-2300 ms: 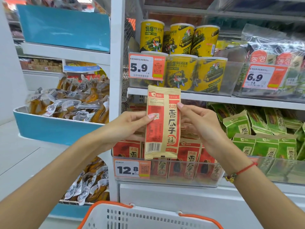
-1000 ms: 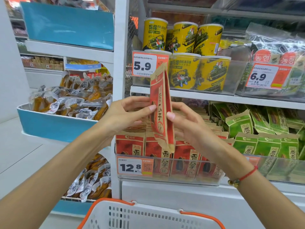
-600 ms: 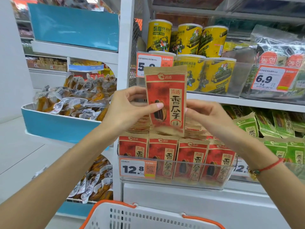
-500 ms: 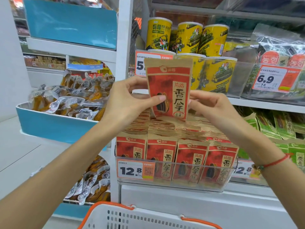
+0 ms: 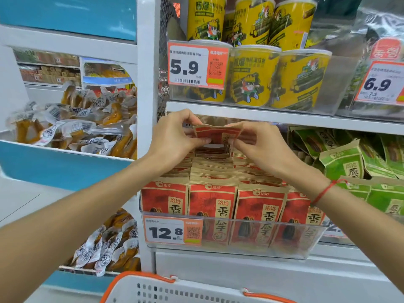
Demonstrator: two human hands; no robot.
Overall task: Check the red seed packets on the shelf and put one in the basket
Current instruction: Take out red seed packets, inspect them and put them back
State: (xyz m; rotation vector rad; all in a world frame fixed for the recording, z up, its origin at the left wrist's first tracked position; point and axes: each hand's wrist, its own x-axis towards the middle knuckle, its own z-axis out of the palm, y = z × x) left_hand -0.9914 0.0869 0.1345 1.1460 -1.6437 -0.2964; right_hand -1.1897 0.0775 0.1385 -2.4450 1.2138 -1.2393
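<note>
Both hands, left (image 5: 175, 136) and right (image 5: 260, 145), pinch one red packet (image 5: 217, 134) lying crosswise between them; the basket (image 5: 175, 291) sits well below, toward the body.

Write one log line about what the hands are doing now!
hands: left hand and right hand pinch red seed packet | where: above shelf packets | basket: below

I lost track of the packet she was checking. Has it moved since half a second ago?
Yes. The held red packet has dropped from beside the 5.9 price tag to below that shelf edge, toward the back rows.
</note>
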